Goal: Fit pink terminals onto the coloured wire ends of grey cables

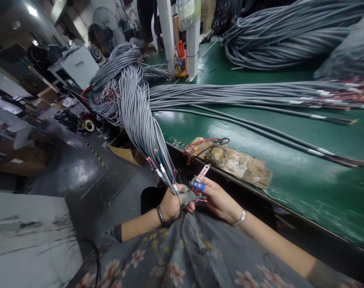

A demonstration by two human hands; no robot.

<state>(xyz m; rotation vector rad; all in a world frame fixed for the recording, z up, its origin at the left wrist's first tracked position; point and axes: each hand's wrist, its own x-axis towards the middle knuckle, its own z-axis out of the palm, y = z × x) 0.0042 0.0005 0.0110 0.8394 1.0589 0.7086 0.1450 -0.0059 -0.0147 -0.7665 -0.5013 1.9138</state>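
My left hand [171,205] is closed around grey cables just above my lap, with grey wrapping on its thumb or finger. Thin coloured wires [201,198] stick out past its fingers toward my right hand. Several cable ends [161,170] with white bands and bare coloured cores rise behind this hand. My right hand [219,198] is close beside it, blue tape around one finger, pinching a small pale pink flat tool [203,173] with a hole in its end. The tool's lower end is hidden by the fingers. A thick grey cable bundle [140,108] hangs over the bench edge.
On the green bench [314,192] lie a worn wooden board [239,164] with a red wire, and long grey cables [230,94] with stripped ends. Large cable coils [278,40] sit at the back right, near a white post [193,48]. A cardboard box [126,152] stands below.
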